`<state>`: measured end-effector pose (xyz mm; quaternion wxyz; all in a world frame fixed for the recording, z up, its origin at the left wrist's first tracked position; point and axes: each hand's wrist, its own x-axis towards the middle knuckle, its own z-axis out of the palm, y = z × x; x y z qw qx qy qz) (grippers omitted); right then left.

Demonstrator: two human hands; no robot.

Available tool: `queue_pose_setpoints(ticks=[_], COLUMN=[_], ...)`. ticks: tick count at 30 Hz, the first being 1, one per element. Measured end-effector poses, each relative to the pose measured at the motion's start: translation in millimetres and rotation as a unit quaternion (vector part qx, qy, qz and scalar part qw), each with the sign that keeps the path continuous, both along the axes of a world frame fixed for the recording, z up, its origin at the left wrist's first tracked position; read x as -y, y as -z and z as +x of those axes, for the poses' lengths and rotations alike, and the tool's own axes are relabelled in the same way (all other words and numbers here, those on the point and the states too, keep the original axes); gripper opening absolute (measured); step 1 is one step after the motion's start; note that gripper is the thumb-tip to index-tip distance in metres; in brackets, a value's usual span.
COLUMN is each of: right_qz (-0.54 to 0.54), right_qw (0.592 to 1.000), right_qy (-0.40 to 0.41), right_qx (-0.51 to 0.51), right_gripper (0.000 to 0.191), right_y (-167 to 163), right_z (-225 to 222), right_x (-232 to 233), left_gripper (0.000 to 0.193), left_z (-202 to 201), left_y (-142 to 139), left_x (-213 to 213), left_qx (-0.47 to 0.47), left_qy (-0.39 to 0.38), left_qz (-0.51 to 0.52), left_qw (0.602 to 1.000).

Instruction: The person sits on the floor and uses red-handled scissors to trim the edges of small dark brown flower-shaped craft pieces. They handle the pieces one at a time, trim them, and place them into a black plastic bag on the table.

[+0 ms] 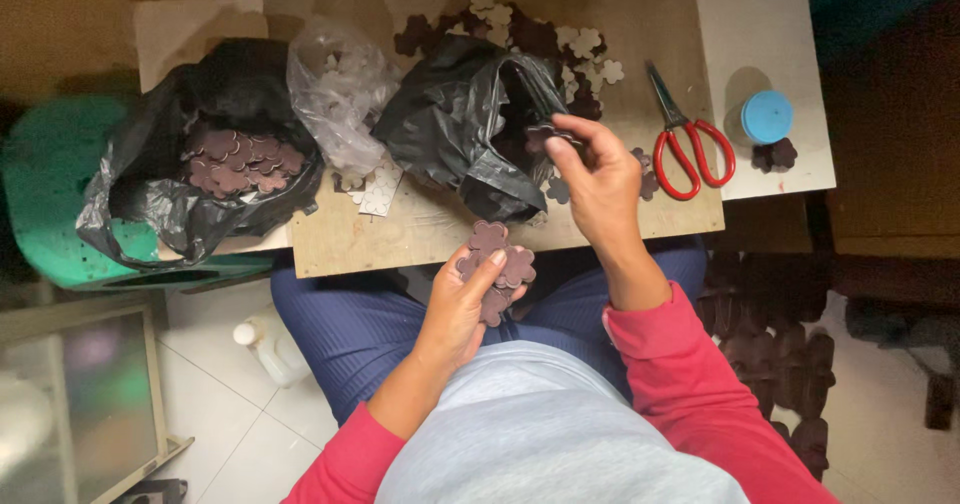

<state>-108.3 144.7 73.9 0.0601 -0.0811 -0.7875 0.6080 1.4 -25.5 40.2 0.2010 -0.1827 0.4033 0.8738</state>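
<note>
Head camera is looking straight down on a seated person working at a small wooden desk (420, 229) pulled over the lap. The left hand (462, 299) is holding a small stack of dark brown flower-shaped cutouts (497, 264) just below the desk edge, fingers curled around them and the thumb pressing on top, which is keeping the pieces fanned but together. The right hand (600, 179) is reaching to the mouth of a crumpled black plastic bag (465, 129) in the middle of the desk, its fingers pinching one more dark flower piece (548, 134) at the bag's opening; the bag is lying on its side toward that hand, so the contents are within easy reach.

To the left, a second black bag (165, 204) is standing open with its rim rolled down, showing a heap of the same brown cutouts (240, 159). A clear plastic bag (335, 94) is sitting between the two black ones. Loose white and brown flower shapes (585, 54) are lying scattered behind the middle bag. Red-handled scissors (685, 134) are resting closed to the right, well apart from the hands, and a blue-lidded container (765, 116) is standing on the white surface beside them.
</note>
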Motion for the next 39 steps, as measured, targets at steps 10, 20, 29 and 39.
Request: queue_pose_setpoints(ticks=[10,20,29,39], right_qz=[0.133,-0.226,-0.222,-0.217], right_qw=[0.974,0.968,0.962,0.956], right_qy=[-0.167,-0.081,-0.138,-0.15], right_qx=[-0.07,0.077,0.076,0.128], right_gripper=[0.039,0.03,0.035,0.022], right_y=[-27.5,26.1,32.8,31.3], right_z=[71.4,88.1,95.5,94.1], right_x=[8.4,-27.0,-15.6,-16.4], left_gripper=[0.035,0.033,0.037,0.035], left_z=[-3.4,-1.7,-0.4,-2.9], left_y=[4.2,-1.3,5.3,5.0], left_x=[7.4,-4.6,-17.1,-14.0], left_qx=[-0.023,-0.03,-0.054,-0.038], left_qy=[-0.037,-0.023,-0.051,-0.062], left_qz=[0.113,0.025,-0.013,0.007], left_qw=[0.993,0.999,0.997,0.997])
